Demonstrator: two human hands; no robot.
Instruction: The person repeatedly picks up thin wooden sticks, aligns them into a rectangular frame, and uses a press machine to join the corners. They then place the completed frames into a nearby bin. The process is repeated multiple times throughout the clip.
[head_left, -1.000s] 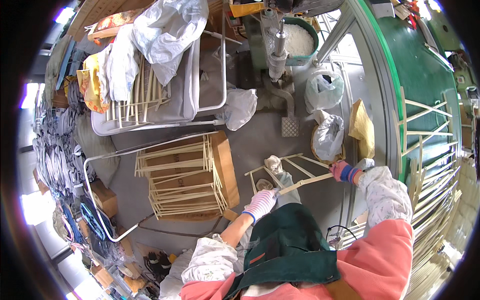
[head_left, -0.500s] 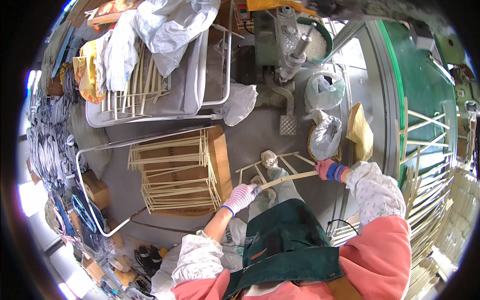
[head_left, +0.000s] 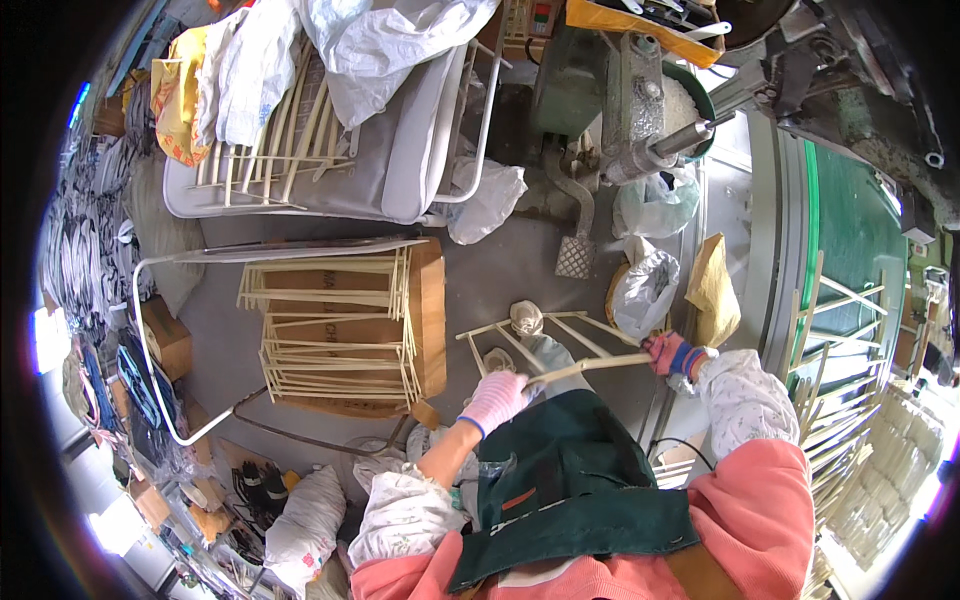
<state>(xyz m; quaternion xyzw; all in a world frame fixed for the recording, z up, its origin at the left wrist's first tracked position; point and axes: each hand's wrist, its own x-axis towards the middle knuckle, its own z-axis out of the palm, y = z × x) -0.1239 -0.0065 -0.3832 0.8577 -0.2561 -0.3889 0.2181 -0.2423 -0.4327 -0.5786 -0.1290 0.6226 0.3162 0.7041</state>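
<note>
Pale slatted frame (head_left: 592, 365) runs lengthwise left to right, seemingly clamped in left grip (head_left: 496, 401) and right grip (head_left: 672, 354).

The left hand (head_left: 497, 398), at 6 o'clock from the middle, covers one end of the wooden frame's (head_left: 590, 365) near rail, while the right hand (head_left: 672, 354), between 3 and 4 o'clock, hides the other end. Toward 1 o'clock the machine (head_left: 630, 95) blocks much of the green bucket (head_left: 709, 100), and the small tools in the orange tray (head_left: 655, 35) are too small to tell apart. The white sack (head_left: 385, 60) near 11 o'clock is cut off above, and the clutter at 8 o'clock is too indistinct to make out.
</note>
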